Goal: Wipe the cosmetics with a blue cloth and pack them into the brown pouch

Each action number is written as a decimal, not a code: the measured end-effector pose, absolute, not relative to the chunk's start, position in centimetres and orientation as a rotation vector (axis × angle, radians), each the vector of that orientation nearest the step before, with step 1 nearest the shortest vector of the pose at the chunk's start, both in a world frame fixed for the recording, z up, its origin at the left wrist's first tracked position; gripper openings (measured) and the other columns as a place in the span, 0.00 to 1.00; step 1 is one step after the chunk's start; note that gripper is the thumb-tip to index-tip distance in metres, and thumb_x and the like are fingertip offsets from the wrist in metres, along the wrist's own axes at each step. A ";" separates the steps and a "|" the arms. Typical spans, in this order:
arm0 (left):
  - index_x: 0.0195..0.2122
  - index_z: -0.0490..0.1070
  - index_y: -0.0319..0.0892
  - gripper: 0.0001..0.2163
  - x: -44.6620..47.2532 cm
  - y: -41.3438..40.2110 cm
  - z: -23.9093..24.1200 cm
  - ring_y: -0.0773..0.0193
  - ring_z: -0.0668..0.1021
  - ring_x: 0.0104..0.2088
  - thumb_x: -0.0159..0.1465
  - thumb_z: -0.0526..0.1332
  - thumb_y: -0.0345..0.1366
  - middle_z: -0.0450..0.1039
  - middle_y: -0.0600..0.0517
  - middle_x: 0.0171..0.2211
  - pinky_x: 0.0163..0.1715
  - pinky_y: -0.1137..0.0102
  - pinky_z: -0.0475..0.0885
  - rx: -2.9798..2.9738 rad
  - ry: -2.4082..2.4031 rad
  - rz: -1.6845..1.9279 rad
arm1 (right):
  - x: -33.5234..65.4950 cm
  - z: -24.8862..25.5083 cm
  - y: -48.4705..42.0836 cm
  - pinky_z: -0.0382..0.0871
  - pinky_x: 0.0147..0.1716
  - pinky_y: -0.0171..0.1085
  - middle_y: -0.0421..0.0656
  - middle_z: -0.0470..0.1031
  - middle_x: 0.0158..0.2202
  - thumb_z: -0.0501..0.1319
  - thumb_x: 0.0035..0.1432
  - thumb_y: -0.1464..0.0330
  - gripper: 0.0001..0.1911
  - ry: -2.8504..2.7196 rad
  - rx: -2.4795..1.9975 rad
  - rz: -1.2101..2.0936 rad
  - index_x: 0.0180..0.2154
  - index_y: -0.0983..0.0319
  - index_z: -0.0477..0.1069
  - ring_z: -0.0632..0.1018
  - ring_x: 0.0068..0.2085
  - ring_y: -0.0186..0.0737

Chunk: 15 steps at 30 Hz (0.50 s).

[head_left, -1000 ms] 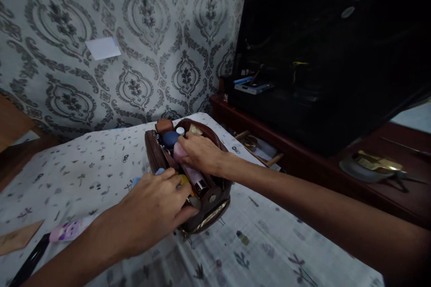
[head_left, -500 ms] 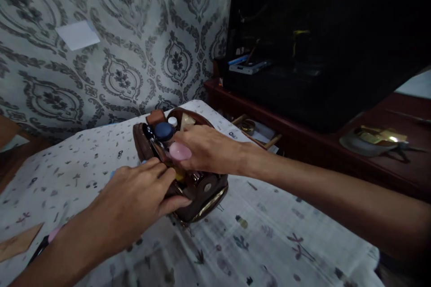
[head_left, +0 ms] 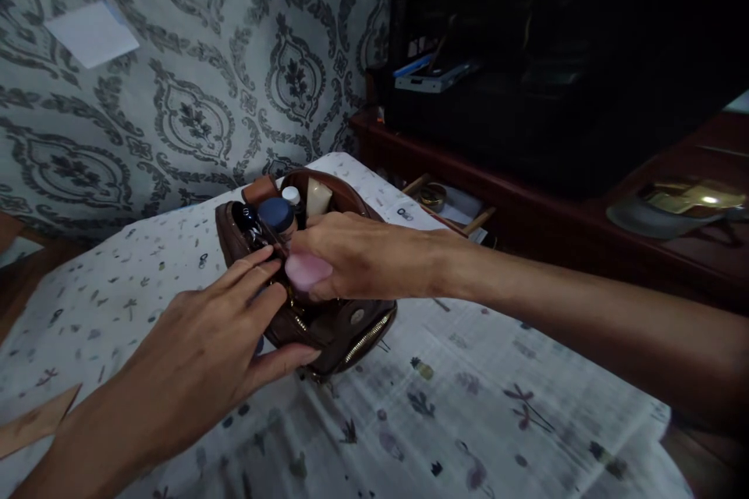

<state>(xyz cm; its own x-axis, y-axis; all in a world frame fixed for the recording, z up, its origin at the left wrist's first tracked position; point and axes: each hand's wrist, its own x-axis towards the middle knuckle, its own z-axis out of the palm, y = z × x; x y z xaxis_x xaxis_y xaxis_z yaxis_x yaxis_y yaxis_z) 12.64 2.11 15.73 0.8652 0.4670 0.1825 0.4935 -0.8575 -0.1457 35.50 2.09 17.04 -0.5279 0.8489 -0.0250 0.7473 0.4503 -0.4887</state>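
Note:
A brown zip pouch [head_left: 339, 339] lies open on the patterned white cloth. My left hand [head_left: 228, 320] grips its near left edge, fingers over the rim and thumb along the outer front. My right hand [head_left: 366, 249] reaches into the pouch, closed around a smooth, rounded pink item [head_left: 308, 273] whose lower part is hidden. Behind that item are a dark blue round lid [head_left: 276, 213], a small white-capped bottle [head_left: 292, 197] and a cream-coloured tube [head_left: 318, 196]. A glossy black item [head_left: 249, 222] leans at the pouch's left side.
The white printed cloth [head_left: 468, 382] covers the surface under the pouch. A dark red wooden cabinet [head_left: 515, 187] runs along the right, with a large black screen [head_left: 527, 117] above. A tan flat strip [head_left: 38, 421] lies at lower left. Patterned wallpaper [head_left: 193, 117] stands behind.
My right hand still holds the pink item, now slightly further left in view. My left hand's fingers have straightened along the pouch rim. The cream tube shows more fully.

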 end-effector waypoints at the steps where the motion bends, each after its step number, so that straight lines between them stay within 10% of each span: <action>1: 0.51 0.73 0.43 0.24 12.6 2.1 15.7 0.44 0.70 0.63 0.68 0.52 0.57 0.71 0.41 0.60 0.48 0.52 0.79 -2.853 -0.748 -0.225 | 35.5 17.0 2.1 0.61 0.33 0.34 0.45 0.74 0.39 0.63 0.59 0.66 0.08 -2.480 -1.356 0.691 0.38 0.64 0.71 0.74 0.39 0.40; 15: 0.45 0.74 0.44 0.22 12.6 1.7 15.8 0.46 0.79 0.50 0.67 0.53 0.57 0.77 0.43 0.49 0.35 0.60 0.79 -2.854 -0.838 -0.190 | 32.8 15.3 0.8 0.69 0.44 0.45 0.55 0.73 0.46 0.61 0.61 0.75 0.09 -2.555 -1.342 0.198 0.44 0.68 0.66 0.75 0.44 0.48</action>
<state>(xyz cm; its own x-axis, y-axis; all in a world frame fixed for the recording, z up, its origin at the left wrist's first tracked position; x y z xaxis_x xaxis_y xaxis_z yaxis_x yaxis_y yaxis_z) 12.56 1.69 15.78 0.8349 0.5247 0.1664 0.5451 -0.8299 -0.1183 32.84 0.84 15.34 -0.5457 0.8236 0.1549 0.7900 0.5672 -0.2329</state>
